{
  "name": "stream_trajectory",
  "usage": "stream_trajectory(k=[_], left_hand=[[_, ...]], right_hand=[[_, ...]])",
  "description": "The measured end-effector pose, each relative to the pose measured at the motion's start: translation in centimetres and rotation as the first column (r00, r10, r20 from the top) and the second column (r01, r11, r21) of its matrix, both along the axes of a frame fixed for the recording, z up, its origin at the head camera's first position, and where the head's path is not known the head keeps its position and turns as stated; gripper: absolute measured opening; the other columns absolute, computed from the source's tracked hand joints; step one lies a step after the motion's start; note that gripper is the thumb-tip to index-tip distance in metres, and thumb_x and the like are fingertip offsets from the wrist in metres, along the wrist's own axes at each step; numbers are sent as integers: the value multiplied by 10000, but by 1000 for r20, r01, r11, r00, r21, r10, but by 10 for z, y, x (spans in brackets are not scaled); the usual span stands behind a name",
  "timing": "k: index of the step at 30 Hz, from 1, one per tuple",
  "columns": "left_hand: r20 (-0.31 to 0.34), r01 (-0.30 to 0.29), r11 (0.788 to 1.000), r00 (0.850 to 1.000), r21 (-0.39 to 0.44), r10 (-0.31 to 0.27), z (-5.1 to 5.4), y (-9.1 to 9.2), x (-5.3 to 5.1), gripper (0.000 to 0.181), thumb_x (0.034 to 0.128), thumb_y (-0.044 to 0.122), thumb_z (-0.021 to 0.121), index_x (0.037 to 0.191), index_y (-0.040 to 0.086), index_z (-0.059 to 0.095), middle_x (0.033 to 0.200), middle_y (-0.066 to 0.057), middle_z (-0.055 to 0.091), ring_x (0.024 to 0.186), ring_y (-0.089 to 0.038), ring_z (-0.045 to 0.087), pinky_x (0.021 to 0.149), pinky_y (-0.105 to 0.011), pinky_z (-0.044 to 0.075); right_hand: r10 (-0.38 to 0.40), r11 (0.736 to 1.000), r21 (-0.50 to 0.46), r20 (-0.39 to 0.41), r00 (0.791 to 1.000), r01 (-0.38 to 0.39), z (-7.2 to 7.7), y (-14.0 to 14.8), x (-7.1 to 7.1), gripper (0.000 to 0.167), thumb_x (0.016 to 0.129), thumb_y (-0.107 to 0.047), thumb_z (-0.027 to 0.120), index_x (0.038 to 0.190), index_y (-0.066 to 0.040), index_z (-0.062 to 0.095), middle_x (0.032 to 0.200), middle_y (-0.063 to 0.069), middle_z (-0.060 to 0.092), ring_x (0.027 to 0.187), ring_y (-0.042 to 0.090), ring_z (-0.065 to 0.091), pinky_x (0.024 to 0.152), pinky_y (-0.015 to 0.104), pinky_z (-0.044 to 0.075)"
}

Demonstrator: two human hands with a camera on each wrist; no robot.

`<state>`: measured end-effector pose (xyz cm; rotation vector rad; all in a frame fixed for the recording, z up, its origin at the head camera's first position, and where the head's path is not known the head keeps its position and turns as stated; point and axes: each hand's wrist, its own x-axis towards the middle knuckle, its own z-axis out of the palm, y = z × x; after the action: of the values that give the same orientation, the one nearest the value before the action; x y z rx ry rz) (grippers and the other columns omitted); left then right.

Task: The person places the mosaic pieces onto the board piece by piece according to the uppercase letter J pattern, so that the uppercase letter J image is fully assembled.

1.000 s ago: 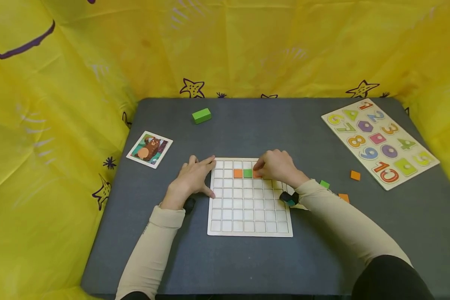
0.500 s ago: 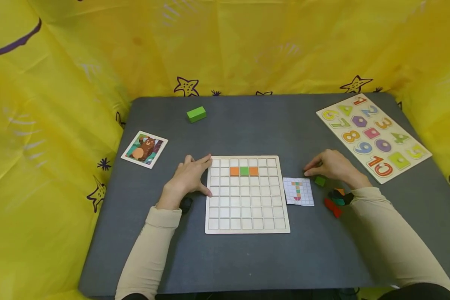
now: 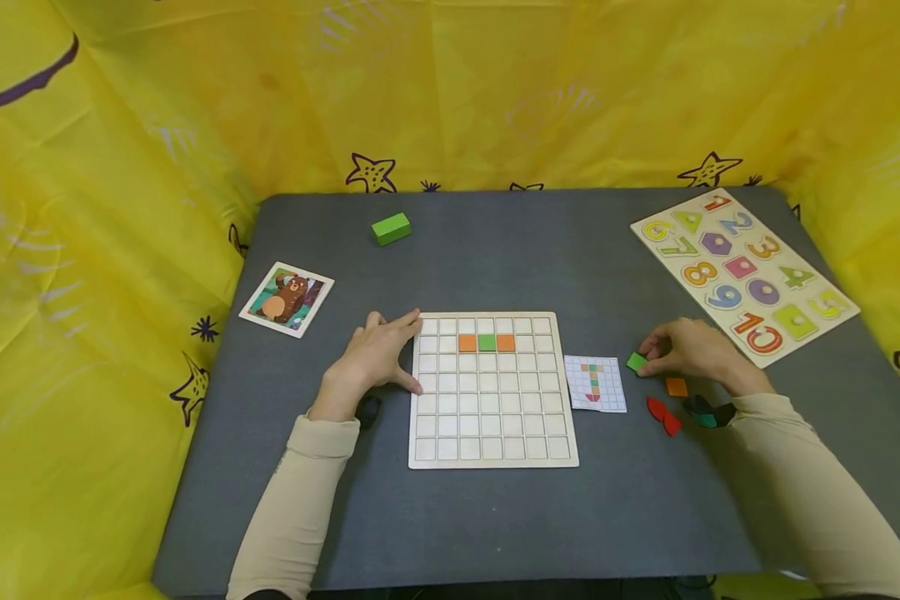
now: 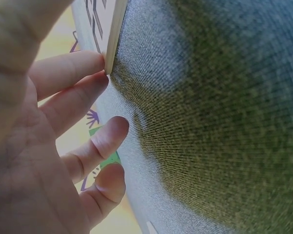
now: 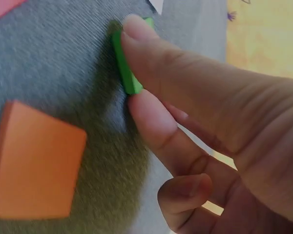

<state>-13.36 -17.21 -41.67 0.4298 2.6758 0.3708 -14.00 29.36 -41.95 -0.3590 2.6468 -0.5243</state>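
A white grid board (image 3: 495,408) lies on the table, with an orange, a green and an orange square tile in its second row. My left hand (image 3: 366,360) rests at the board's left edge, thumb and fingers spread along it; fingertips touch the board's edge (image 4: 113,46) in the left wrist view. To the right, my right hand (image 3: 693,350) pinches a green square tile (image 3: 635,362) at the table surface. The right wrist view has the thumb over this green tile (image 5: 121,63) and a finger at its edge.
A pattern card (image 3: 596,385) lies right of the board. Near the right hand are an orange tile (image 3: 677,387) and red pieces (image 3: 663,416). Farther out lie a number puzzle (image 3: 746,275), a bear picture (image 3: 287,300) and a green block (image 3: 392,229).
My right hand has released an orange tile on the board and moved right to a green tile, which it now pinches. The left hand stays at the board's edge.
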Motion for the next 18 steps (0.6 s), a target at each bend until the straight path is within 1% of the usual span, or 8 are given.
stream_trajectory(k=[4, 8, 11, 14, 16, 18], left_hand=[[1, 2, 1000, 1000, 6, -2, 0, -1, 0, 1146, 664, 416, 965, 1601, 98, 387, 1725, -44, 287, 1223, -377, 432, 924, -494, 427], [-1, 4, 1000, 1000, 13, -4, -1, -1, 0, 1148, 666, 417, 963, 1604, 99, 381, 1726, -41, 284, 1221, -375, 436, 924, -494, 427], [-1, 5, 1000, 1000, 16, -5, -2, -2, 0, 1149, 665, 418, 963, 1603, 100, 381, 1726, -41, 284, 1214, -372, 439, 920, -493, 427], [-2, 6, 1000, 1000, 17, -6, -3, -3, 0, 1149, 664, 421, 964, 1603, 103, 383, 1726, -39, 284, 1208, -368, 440, 914, -489, 426], [-4, 6, 1000, 1000, 20, -6, -4, -3, 0, 1149, 663, 421, 964, 1603, 105, 383, 1726, -37, 283, 1202, -365, 441, 908, -486, 424], [-7, 8, 1000, 1000, 21, -8, -4, -3, 0, 1149, 663, 422, 964, 1603, 105, 384, 1726, -35, 283, 1197, -362, 441, 903, -482, 424]], right_hand=[[12, 1000, 9, 4, 1000, -12, 2, -1, 0, 346, 786, -375, 895, 973, -97, 805, 838, -51, 777, 752, 79, 627, 678, 288, 480], [21, 999, 37, 28, 999, -22, 7, 8, 1, 324, 784, -352, 895, 963, -97, 803, 855, -31, 781, 765, 99, 632, 692, 309, 491], [29, 996, 88, 61, 998, -35, 9, 17, 5, 312, 755, -340, 910, 930, -118, 778, 848, -44, 753, 777, 115, 614, 693, 317, 478], [54, 989, 130, 94, 994, -66, 9, 24, 10, 321, 714, -306, 926, 907, -144, 728, 841, -54, 711, 779, 131, 593, 688, 321, 454], [64, 986, 148, 110, 992, -80, 8, 26, 13, 319, 701, -284, 927, 895, -165, 703, 832, -52, 684, 768, 139, 575, 675, 319, 432], [78, 985, 145, 117, 990, -95, 8, 27, 15, 280, 709, -255, 915, 867, -178, 697, 810, -48, 663, 751, 147, 558, 664, 321, 416]])
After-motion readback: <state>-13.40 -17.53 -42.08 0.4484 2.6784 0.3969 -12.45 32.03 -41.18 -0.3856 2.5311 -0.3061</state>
